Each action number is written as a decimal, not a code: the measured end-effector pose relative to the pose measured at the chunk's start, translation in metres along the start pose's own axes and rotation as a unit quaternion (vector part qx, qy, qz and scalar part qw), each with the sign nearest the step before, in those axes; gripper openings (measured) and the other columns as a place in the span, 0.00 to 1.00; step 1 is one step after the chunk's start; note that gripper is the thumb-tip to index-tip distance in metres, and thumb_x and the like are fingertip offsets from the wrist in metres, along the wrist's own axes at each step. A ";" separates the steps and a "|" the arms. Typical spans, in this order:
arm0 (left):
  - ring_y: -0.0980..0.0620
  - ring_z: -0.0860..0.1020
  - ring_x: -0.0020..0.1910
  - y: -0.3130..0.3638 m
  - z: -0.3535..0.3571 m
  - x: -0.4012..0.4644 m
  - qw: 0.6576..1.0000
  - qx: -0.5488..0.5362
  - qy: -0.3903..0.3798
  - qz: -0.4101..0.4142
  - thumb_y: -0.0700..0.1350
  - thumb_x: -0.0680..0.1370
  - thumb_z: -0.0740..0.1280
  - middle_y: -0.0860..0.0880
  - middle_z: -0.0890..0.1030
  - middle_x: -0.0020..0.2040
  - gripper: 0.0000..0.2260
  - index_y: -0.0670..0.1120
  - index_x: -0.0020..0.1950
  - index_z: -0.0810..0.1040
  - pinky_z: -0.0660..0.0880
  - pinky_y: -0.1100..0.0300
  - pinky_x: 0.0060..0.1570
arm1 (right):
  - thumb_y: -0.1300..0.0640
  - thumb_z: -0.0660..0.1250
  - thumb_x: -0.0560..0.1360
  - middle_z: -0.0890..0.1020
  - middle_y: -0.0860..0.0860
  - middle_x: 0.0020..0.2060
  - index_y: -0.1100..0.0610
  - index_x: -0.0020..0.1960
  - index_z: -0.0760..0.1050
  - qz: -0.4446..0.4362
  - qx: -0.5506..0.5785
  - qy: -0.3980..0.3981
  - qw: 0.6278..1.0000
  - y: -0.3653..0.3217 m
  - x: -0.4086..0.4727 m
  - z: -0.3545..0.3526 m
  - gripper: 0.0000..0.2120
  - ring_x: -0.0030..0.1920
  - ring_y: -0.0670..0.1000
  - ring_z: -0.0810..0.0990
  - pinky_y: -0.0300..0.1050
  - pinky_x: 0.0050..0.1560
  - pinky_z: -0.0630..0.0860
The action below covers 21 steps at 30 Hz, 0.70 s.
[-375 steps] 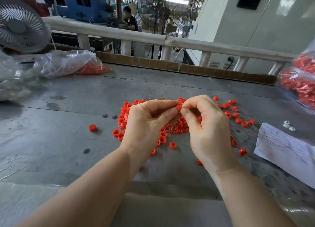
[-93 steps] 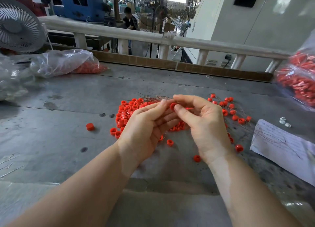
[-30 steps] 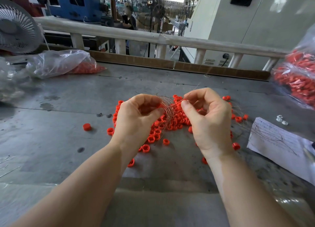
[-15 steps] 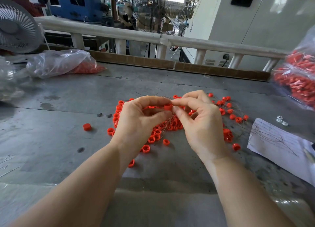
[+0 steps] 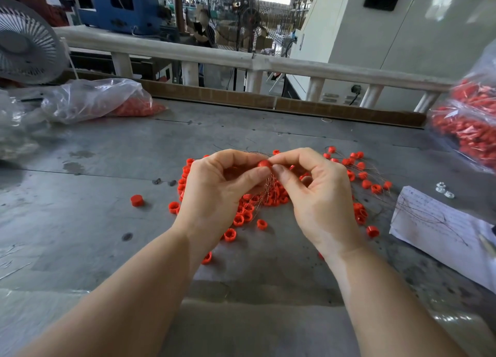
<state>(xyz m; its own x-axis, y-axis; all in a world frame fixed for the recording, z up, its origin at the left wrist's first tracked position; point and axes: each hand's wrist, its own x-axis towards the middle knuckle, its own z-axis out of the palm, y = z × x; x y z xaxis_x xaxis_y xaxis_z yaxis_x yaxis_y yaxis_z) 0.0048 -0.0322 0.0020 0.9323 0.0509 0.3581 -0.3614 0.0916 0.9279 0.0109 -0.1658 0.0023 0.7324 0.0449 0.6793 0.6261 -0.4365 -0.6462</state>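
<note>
Two hands meet mid-frame over the surface (image 5: pixel 80 222): left hand (image 5: pixel 217 195) fingers clamp the red cap (image 5: pixel 264 164) w/ thin wire (image 5: pixel 268 185) hanging below; right hand (image 5: pixel 322 198) fingers pinch same cap's other side. Prob best: hold cap steady, feed wire slow, no kinks. Around: plastic bag (image 5: pixel 94 99) upper left, cap pile (image 5: pixel 247 211) under hands, paper sheet (image 5: pixel 440 228) right. Tangled pile wires may snag.

L hand (image 5: pixel 214 195), R hand (image 5: pixel 322 201), both bare, forearms (image 5: pixel 128 297) bare too
</note>
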 end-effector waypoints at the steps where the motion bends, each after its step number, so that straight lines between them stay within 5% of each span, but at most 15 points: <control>1: 0.58 0.82 0.35 0.000 0.000 0.001 1.000 0.007 0.002 0.007 0.40 0.67 0.72 0.52 0.84 0.35 0.04 0.46 0.41 0.81 0.77 0.69 0.38 | 0.65 0.69 0.73 0.81 0.48 0.37 0.56 0.44 0.81 0.000 0.004 -0.002 1.000 -0.001 0.000 0.000 0.05 0.38 0.38 0.77 0.25 0.39 0.68; 15: 0.51 0.81 0.43 -0.008 0.000 0.002 0.990 -0.138 -0.020 -0.014 0.39 0.63 0.72 0.48 0.83 0.42 0.14 0.45 0.48 0.80 0.78 0.57 0.49 | 0.67 0.69 0.72 0.81 0.42 0.37 0.52 0.43 0.78 -0.009 0.048 0.014 0.999 -0.004 0.001 0.001 0.10 0.37 0.38 0.78 0.27 0.40 0.70; 21: 0.53 0.82 0.42 -0.008 -0.001 0.003 0.985 -0.171 -0.031 -0.009 0.37 0.64 0.72 0.49 0.84 0.42 0.15 0.46 0.48 0.79 0.77 0.62 0.44 | 0.67 0.69 0.73 0.83 0.45 0.34 0.50 0.42 0.79 0.046 0.113 -0.010 0.992 -0.002 0.002 0.001 0.12 0.35 0.45 0.82 0.37 0.40 0.78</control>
<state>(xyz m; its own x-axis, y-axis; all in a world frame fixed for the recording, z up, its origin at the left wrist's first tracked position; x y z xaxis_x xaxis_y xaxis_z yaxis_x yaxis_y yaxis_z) 0.0102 -0.0318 -0.0046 0.9336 -0.0128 0.3581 -0.3195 0.4228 0.8480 0.0111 -0.1644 0.0044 0.7933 0.0335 0.6079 0.5985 -0.2260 -0.7686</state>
